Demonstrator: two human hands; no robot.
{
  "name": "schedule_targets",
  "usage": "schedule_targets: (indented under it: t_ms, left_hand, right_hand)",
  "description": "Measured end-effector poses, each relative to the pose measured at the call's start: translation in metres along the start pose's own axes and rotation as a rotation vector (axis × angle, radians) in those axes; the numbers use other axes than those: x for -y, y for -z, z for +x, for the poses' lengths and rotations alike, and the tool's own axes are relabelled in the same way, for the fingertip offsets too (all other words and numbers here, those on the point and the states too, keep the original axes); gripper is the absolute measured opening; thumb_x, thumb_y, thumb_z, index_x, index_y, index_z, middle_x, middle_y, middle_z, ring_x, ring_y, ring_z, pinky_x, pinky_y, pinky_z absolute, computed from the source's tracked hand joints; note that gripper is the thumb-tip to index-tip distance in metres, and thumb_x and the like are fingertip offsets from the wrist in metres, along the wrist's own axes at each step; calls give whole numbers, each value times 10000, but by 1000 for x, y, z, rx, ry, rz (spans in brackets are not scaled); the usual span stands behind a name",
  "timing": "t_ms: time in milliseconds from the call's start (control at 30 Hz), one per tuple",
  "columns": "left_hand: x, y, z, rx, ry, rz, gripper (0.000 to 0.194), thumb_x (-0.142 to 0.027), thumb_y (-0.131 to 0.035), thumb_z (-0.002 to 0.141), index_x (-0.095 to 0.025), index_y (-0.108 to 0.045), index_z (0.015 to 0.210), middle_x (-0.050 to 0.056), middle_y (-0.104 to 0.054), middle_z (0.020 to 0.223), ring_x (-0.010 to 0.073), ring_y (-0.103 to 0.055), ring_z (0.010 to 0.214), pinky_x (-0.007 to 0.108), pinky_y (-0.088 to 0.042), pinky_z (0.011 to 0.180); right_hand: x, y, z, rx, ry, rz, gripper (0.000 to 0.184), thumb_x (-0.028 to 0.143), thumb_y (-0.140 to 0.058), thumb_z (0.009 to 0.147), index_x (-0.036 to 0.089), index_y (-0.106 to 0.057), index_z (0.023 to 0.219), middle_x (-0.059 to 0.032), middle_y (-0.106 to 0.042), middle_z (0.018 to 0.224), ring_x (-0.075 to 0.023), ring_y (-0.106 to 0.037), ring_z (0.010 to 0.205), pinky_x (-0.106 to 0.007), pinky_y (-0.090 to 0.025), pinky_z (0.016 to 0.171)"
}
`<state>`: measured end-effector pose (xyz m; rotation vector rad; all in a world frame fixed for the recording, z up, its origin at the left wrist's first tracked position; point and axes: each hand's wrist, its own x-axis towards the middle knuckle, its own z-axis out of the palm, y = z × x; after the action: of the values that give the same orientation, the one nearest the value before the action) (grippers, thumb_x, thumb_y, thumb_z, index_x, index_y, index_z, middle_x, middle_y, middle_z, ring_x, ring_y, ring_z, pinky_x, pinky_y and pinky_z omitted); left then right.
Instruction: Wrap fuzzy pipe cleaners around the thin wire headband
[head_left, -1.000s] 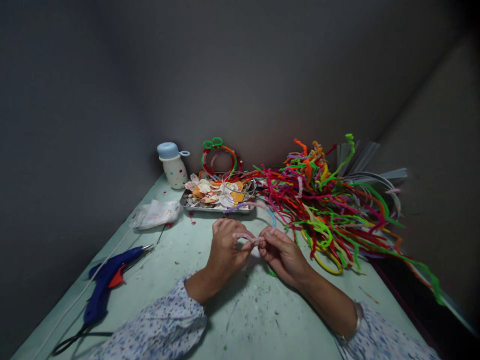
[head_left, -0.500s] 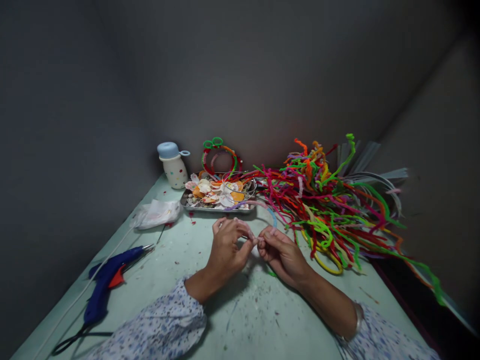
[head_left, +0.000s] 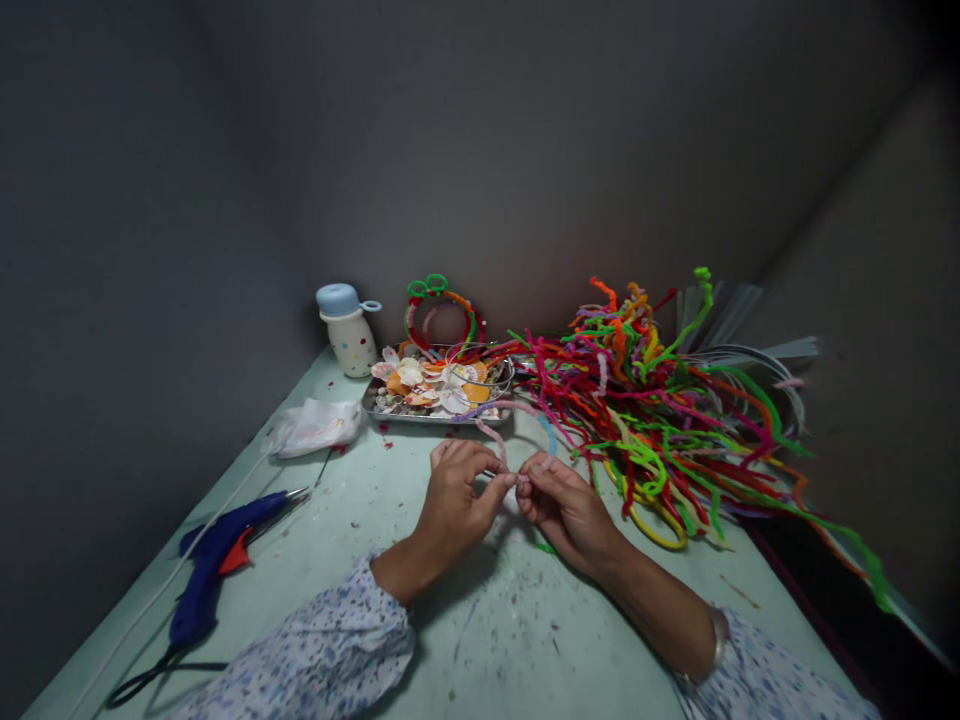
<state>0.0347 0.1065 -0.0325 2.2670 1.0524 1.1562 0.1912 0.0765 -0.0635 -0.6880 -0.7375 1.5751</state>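
My left hand (head_left: pixel 459 492) is closed in a pinch on a pale pink pipe cleaner (head_left: pixel 491 434), whose free end curls up above the fingers. Close beside it, my right hand (head_left: pixel 562 508) pinches the near part of a thin curved hoop (head_left: pixel 553 436), which is wrapped in purple, pink and blue fuzzy stretches. The two sets of fingertips almost meet, and they hide the spot where the pipe cleaner and the hoop come together. Behind the hands, the hoop's far part arcs past the front of a metal tray (head_left: pixel 420 417) of seashells (head_left: pixel 454 385).
A big tangled heap of coloured pipe cleaners (head_left: pixel 645 400) covers the right side. At left lie a blue hot glue gun (head_left: pixel 206 575) with a cord and a plastic bag (head_left: pixel 319 427). A white bottle (head_left: pixel 351 343) and wrapped headbands (head_left: pixel 474 330) stand at the back.
The pink pipe cleaner's free end has come away from my left fingers and now stands up above them. Both hands stay in nearly the same place.
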Motion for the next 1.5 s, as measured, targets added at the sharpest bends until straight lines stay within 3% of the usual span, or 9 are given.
schedule_targets:
  t_ms: [433,500,600,700,767,1033,1500]
  left_hand:
    - [1,-2,1,15,55,16,94,-233,-599,824,-194,-599,739,0,-625,768,180,-561,810,368,-382,830]
    - [0,-2,0,-31,36,36,53,-244,-630,809,-199,-604,795,10,-643,831,188,-563,857,374,-377,848]
    - [-2,-1,-2,-169,-23,87,153,-265,-673,775,-204,-587,886,40,-632,950,212,-539,946,388,-372,865]
    - [-4,1,-5,-278,-91,159,106,-248,-656,784,-207,-590,856,51,-602,950,216,-519,951,398,-367,876]
    - [-4,1,-7,-268,-164,212,30,-216,-631,799,-223,-622,826,39,-599,898,211,-518,926,411,-349,896]
    - [-1,1,-9,-231,-350,345,169,-169,-619,811,-288,-678,915,-7,-658,798,181,-560,885,446,-270,976]
    - [0,2,-8,-223,-369,371,175,-172,-635,808,-302,-675,918,-20,-713,878,195,-581,940,466,-253,987]
  right_hand:
    - [0,-1,1,-25,1,-22,185,336,-708,764,172,-626,746,1,-600,647,-93,-536,557,-185,-417,501]
    - [0,-2,1,-39,7,-5,180,332,-704,768,173,-624,744,7,-595,642,-89,-534,558,-183,-419,503]
    - [1,-1,1,-58,10,21,175,326,-705,771,179,-616,741,13,-592,653,-83,-533,565,-182,-424,515]
    - [1,0,3,-88,19,52,169,316,-719,758,188,-609,748,20,-589,664,-79,-527,560,-183,-423,510]
    - [1,1,3,-96,20,66,157,303,-719,759,189,-611,755,22,-591,670,-77,-526,559,-184,-427,512]
    - [1,0,2,-76,9,68,131,285,-692,788,179,-623,752,15,-593,671,-80,-529,563,-186,-422,502]
    - [0,2,1,-17,-8,78,68,245,-650,819,184,-635,793,12,-606,695,-88,-546,589,-193,-442,534]
